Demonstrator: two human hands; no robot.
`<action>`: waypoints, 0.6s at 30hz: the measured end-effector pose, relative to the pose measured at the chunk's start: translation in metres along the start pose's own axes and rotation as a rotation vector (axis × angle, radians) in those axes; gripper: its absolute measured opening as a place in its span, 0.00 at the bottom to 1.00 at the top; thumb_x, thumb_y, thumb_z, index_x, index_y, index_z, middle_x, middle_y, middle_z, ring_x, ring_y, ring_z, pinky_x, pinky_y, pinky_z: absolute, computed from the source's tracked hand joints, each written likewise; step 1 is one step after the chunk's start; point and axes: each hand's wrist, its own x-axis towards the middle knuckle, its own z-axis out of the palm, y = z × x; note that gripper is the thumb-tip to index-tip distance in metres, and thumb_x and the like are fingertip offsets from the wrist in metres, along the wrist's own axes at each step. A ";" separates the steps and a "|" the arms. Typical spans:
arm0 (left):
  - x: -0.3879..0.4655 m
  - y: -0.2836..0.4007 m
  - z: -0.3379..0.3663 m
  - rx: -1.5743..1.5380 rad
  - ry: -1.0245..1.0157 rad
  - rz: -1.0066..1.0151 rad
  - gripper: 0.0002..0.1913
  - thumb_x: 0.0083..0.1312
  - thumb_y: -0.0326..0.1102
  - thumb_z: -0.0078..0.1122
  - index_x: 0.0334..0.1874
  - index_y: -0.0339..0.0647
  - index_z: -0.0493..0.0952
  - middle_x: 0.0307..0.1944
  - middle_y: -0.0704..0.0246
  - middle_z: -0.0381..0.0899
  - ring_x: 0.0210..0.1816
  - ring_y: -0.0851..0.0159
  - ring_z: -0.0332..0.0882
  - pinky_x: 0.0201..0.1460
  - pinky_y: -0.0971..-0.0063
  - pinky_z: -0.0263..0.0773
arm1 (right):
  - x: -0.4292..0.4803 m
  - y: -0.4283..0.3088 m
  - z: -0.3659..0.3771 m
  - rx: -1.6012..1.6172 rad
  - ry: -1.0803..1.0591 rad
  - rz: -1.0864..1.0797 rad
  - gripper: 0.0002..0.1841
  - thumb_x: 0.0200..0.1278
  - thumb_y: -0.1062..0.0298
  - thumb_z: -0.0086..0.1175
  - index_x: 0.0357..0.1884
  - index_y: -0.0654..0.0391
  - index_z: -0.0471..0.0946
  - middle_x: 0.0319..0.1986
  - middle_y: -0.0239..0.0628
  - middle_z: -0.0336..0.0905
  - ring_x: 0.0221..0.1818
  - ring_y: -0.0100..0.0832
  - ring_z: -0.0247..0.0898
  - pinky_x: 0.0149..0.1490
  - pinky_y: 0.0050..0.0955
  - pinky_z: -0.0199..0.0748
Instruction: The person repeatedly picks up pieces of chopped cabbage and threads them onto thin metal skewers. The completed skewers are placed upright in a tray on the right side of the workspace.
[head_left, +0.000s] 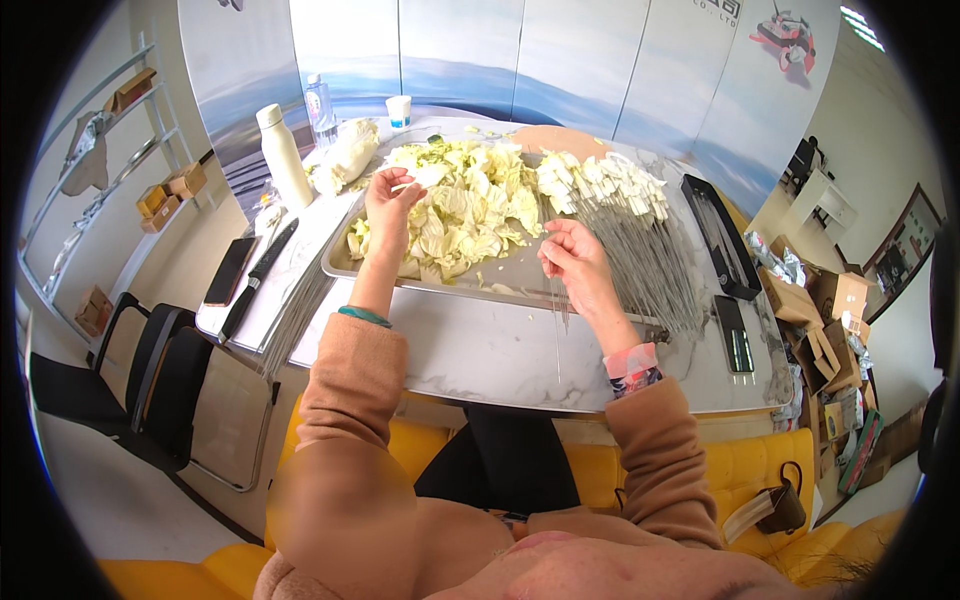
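Pale cabbage leaf pieces (465, 217) lie heaped in a shallow metal tray (442, 289). My left hand (391, 202) is over the heap's left side, thumb and fingers pinched; whether a small leaf piece is between them is hard to tell. Over the tray's right front, my right hand (574, 259) has its fingers closed on a thin metal skewer, whose shaft points down toward the table edge. Many skewers (645, 262) lie at the right, their far ends covered by threaded cabbage pieces (607, 180). Another bundle of bare skewers (300, 307) rests left of the tray.
Around the tray on the marble-patterned table are a kitchen knife (259, 277), a phone (230, 271), a cream bottle (285, 157), a plastic water bottle (320, 112), a paper cup (399, 111), a cabbage (349, 156), a black box (720, 236) with skewers and another phone (733, 334).
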 end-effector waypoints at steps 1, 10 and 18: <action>0.000 -0.002 0.000 -0.054 -0.018 -0.041 0.10 0.61 0.18 0.53 0.44 0.34 0.72 0.36 0.71 0.75 0.40 0.73 0.74 0.50 0.76 0.75 | 0.000 -0.001 0.001 -0.018 -0.015 -0.002 0.11 0.64 0.76 0.51 0.48 0.65 0.70 0.29 0.34 0.74 0.26 0.21 0.67 0.33 0.18 0.65; -0.017 -0.010 0.030 -0.427 -0.221 -0.423 0.07 0.62 0.17 0.50 0.39 0.33 0.72 0.37 0.66 0.75 0.43 0.62 0.77 0.61 0.64 0.73 | -0.002 -0.004 0.003 -0.053 -0.065 0.031 0.08 0.64 0.73 0.51 0.43 0.64 0.74 0.28 0.33 0.75 0.26 0.19 0.67 0.32 0.17 0.64; -0.030 -0.016 0.049 -0.557 -0.182 -0.540 0.07 0.61 0.21 0.55 0.40 0.32 0.70 0.41 0.59 0.76 0.47 0.54 0.76 0.60 0.58 0.74 | -0.004 -0.006 0.007 -0.054 -0.071 0.076 0.06 0.64 0.70 0.55 0.36 0.61 0.75 0.25 0.30 0.74 0.25 0.18 0.66 0.30 0.16 0.63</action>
